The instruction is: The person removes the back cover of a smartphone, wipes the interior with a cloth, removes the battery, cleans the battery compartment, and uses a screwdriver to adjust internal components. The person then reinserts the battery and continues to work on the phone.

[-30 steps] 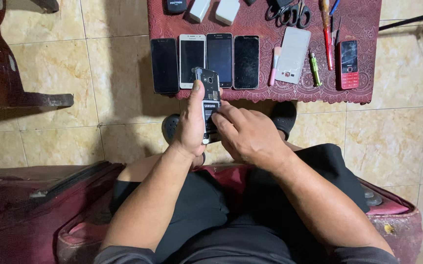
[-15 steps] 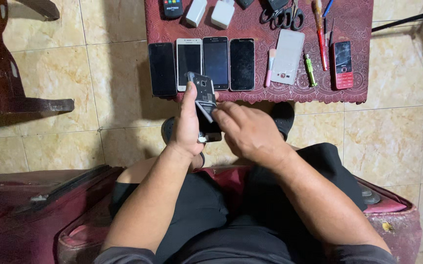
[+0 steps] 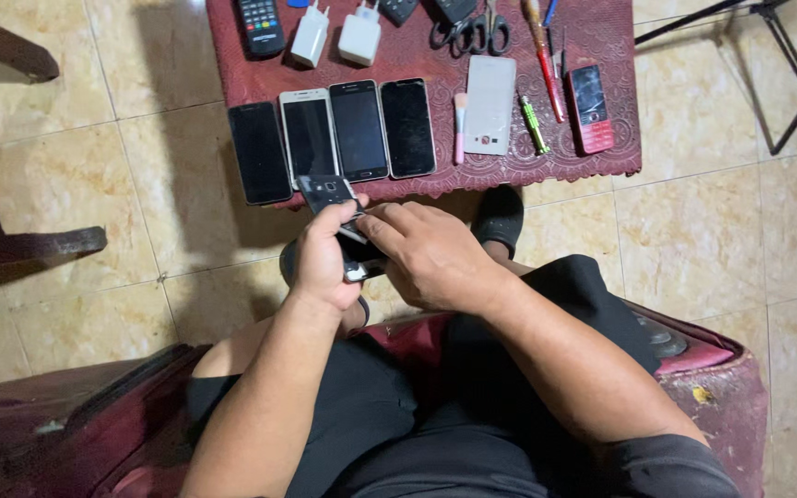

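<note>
Both hands hold a small dark phone (image 3: 332,198) over my lap, its back up and its camera end pointing away from me. My left hand (image 3: 322,260) grips its left side with the thumb on the back. My right hand (image 3: 428,254) covers its lower right part, fingers curled onto it. Just beyond lies a low table with a dark red cloth (image 3: 601,55).
A row of several smartphones (image 3: 359,129) lies on the cloth, with a white phone back cover (image 3: 490,104), a red keypad phone (image 3: 591,107), two white chargers (image 3: 360,36), scissors (image 3: 472,30), a brush and screwdrivers. Wooden furniture legs (image 3: 20,242) stand left, a black stand (image 3: 785,65) right, tiled floor around.
The view has shifted, so the table now sits further right and lower in the frame. The phone has tilted more to the left in my hands. Both hands still hold it.
</note>
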